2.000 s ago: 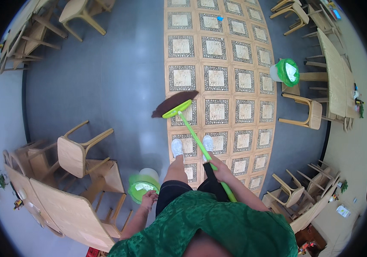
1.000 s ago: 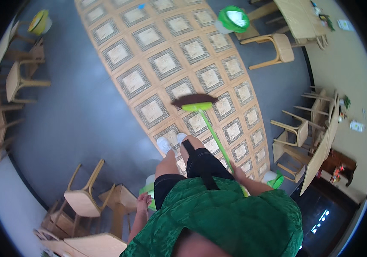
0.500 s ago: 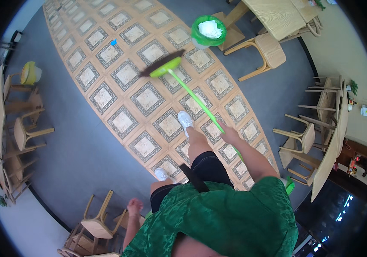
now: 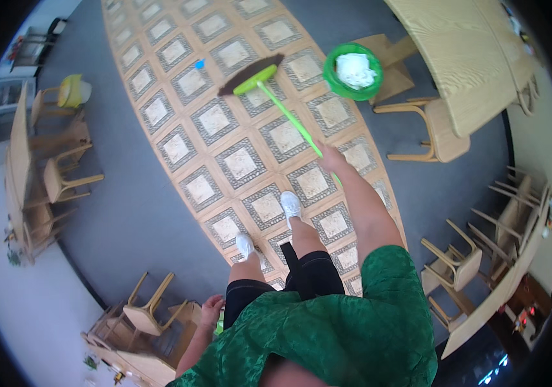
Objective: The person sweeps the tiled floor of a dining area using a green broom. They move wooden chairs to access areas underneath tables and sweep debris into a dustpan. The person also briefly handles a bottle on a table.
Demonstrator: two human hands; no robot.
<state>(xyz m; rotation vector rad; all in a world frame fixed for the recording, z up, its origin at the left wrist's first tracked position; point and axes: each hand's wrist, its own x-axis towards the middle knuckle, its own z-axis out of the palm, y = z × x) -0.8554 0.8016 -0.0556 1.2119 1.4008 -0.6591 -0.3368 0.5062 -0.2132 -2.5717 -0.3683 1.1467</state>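
My right hand [image 4: 331,157] is wrapped round the light green handle of a broom [image 4: 289,117], arm stretched forward. The broom's lime head with dark brown bristles [image 4: 251,77] rests on the patterned tile floor [image 4: 237,162] ahead of me. A small blue scrap [image 4: 200,64] lies on the tiles, left of the bristles and apart from them. My left hand [image 4: 211,311] hangs low by my left thigh with its fingers curled. Beside it a bit of light green [image 4: 219,324] shows, mostly hidden by my shirt, and I cannot make out what the hand holds.
A bin with a green liner and white paper [image 4: 355,71] stands right of the broom, by a wooden table [image 4: 447,51] and chair [image 4: 440,132]. More chairs line both sides, such as one at left [image 4: 63,174]. A yellow-lined bin [image 4: 73,91] sits far left.
I have stepped forward along the tiles. My right hand is farther forward, and the broom head, blurred before, now shows sharply. The lined bin appears nearer.
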